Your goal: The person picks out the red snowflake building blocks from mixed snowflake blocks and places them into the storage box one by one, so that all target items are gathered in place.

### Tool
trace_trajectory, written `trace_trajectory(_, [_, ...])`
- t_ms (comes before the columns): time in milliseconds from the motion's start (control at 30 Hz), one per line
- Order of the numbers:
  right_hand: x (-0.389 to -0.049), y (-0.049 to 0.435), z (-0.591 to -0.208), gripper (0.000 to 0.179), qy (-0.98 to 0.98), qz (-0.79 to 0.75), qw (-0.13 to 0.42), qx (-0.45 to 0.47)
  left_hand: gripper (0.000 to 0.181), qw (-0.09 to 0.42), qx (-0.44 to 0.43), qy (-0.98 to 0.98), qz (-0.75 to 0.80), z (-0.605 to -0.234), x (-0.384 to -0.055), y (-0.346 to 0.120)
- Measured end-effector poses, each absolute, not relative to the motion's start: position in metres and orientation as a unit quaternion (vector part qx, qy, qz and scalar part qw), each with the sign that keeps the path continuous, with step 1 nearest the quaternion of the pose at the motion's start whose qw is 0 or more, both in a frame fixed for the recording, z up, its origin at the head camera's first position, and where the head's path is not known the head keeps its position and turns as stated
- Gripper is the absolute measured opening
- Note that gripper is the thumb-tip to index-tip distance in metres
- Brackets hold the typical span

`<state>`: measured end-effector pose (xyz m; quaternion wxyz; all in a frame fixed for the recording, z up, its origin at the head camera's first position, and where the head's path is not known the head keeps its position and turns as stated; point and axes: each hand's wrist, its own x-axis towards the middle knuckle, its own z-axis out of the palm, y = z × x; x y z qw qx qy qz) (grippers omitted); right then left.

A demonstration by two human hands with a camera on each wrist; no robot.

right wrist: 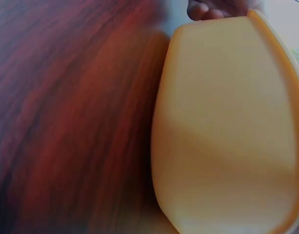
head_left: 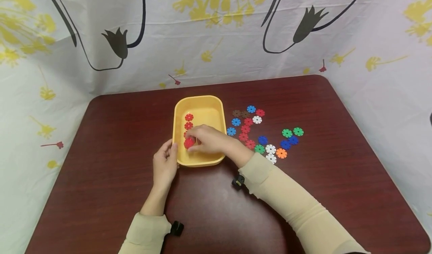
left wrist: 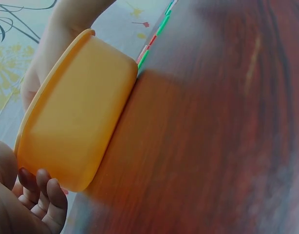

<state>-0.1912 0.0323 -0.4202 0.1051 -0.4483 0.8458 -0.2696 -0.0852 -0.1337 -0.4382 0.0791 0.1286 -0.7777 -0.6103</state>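
We pinch a red notched disc [head_left: 189, 143] inside the yellow tray [head_left: 206, 109], using our right hand's [head_left: 210, 138] thumb and fingers. It looks light, stiff and smooth, best taken by its edges. More red discs [head_left: 188, 126] line the tray floor; our left hand [head_left: 165, 165], fingers curled, grips the tray's side.

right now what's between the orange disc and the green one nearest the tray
A white disc lies between the green disc and orange disc in the head view, with a second white disc nearer the person.
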Motion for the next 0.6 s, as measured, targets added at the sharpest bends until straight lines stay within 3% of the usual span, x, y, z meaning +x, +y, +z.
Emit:
trace_trajectory(133, [-0.19, 0.028, -0.425, 0.02, 0.849, -0.247, 0.122, -0.451, 0.036, 0.093, 0.12, -0.778, -0.61, -0.462, -0.091, -0.141])
trace_trajectory(400, [-0.185, 0.021, -0.431, 0.019, 0.847, -0.197, 0.182, -0.46, 0.037, 0.095, 0.12, -0.78, -0.607, -0.462, -0.092, -0.14])
trace_trajectory(600, [-0.184, 0.02, -0.434, 0.02, 0.846, -0.19, 0.186, -0.462, 0.038, 0.079, 0.135, -0.778, -0.609, -0.458, -0.091, -0.14])
